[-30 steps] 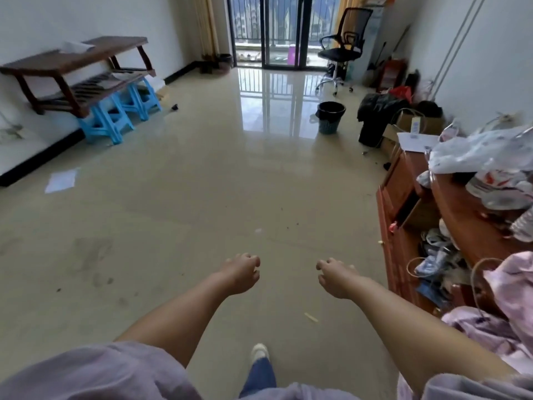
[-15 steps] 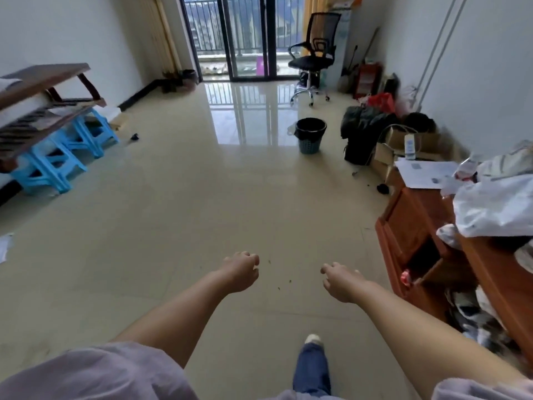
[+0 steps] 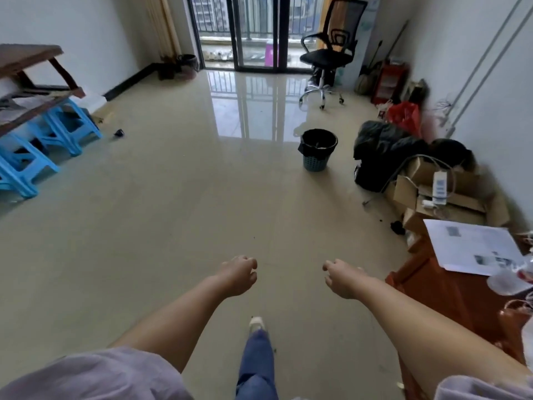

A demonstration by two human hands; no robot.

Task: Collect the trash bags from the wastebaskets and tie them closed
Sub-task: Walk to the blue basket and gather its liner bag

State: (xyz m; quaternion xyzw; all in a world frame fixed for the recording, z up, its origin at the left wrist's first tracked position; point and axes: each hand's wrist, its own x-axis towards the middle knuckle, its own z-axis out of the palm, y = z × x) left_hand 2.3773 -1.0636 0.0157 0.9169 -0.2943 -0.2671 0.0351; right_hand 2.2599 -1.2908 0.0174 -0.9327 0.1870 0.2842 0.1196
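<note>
A teal wastebasket (image 3: 316, 162) stands on the floor ahead and slightly right, lined with a black trash bag (image 3: 318, 142) folded over its rim. Some pale litter shows inside. My left hand (image 3: 238, 274) and my right hand (image 3: 341, 280) hang out in front of me, well short of the basket. Both have loosely curled fingers and hold nothing. Another dark basket (image 3: 188, 62) sits far back by the balcony door.
A wooden cabinet (image 3: 450, 295) with papers (image 3: 476, 249) lines the right side. Cardboard boxes (image 3: 438, 192) and black bags (image 3: 383, 151) lie beyond it. An office chair (image 3: 328, 56) stands at the back. Blue stools (image 3: 43, 140) and a wooden rack stand at the left.
I have walked forward across the room; the wastebasket is nearer and larger in view. My hands keep the same loose pose in front of me.
</note>
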